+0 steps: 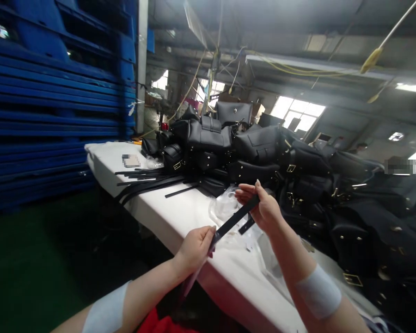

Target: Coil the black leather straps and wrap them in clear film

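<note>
A narrow black strap (pixel 233 221) runs slantwise between my two hands above the white table (pixel 180 210). My left hand (pixel 194 247) is closed on its lower end, pinching it between thumb and fingers. My right hand (pixel 260 206) is closed on the upper end, with a short piece of strap hanging below the palm. Clear plastic wrapping (pixel 225 206) lies on the table just behind the strap.
A heap of black leather bags (pixel 249 148) with gold buckles fills the table's far and right side. Loose black straps (pixel 149 180) lie fanned out at the far left end. Stacked blue pallets (pixel 48 92) stand at the left. The floor is dark green.
</note>
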### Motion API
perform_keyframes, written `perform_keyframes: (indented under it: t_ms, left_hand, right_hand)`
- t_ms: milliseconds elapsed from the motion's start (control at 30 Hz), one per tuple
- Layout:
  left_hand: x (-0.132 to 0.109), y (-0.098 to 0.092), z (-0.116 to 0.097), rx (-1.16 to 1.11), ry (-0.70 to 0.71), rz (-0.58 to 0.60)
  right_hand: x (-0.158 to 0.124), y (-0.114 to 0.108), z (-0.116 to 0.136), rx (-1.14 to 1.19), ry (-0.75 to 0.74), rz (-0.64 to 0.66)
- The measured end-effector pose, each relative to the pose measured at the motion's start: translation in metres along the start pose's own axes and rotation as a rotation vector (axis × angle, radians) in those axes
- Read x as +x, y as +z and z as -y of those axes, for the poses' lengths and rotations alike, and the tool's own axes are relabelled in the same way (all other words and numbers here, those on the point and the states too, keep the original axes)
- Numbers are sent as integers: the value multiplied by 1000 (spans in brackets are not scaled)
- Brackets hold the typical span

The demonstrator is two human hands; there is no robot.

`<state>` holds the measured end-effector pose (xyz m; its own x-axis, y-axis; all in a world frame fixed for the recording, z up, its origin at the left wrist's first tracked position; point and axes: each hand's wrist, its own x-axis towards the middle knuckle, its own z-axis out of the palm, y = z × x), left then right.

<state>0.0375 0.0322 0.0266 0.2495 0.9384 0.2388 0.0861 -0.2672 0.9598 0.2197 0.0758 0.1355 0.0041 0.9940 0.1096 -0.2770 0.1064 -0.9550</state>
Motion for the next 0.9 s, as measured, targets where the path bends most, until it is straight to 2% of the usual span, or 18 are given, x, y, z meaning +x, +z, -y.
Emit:
perform_keyframes:
  t_ms: [67, 167, 233, 300, 400, 467, 533, 633, 700, 767, 833, 900]
  left_hand:
    - [14, -3, -20, -62, 14, 3]
    - [46, -7, -66, -186, 105, -30]
    - [67, -10, -96, -250, 186, -35]
    - [83, -11, -116, -234, 269, -58]
    - [97, -9, -126, -138, 336, -108]
    - [105, -7, -128, -114, 340, -100]
    - [112, -4, -135, -137, 346, -78]
    - [119, 1, -158, -148, 391, -91]
    - [120, 5, -170, -96, 439, -115]
    - [117, 9, -175, -40, 465, -111]
    - [114, 13, -172, -22, 450, -88]
    - [112, 16, -168, -37, 418, -60]
  right_hand:
    - [1, 11, 20, -101, -26, 116]
    - [-3, 38, 33, -266, -110, 244]
    - [-1, 54, 41, -371, -150, 271]
    - [10, 61, 59, -401, -183, 254]
    - [30, 58, 104, -234, -318, 100]
    - [36, 53, 130, -147, -412, 28]
    - [34, 51, 142, -173, -429, 89]
    - [23, 56, 134, -319, -308, 300]
    - [18, 58, 129, -371, -289, 346]
    - [14, 56, 137, -332, -393, 256]
    - [10, 52, 155, -255, -522, 118]
    - [6, 47, 174, -217, -586, 39]
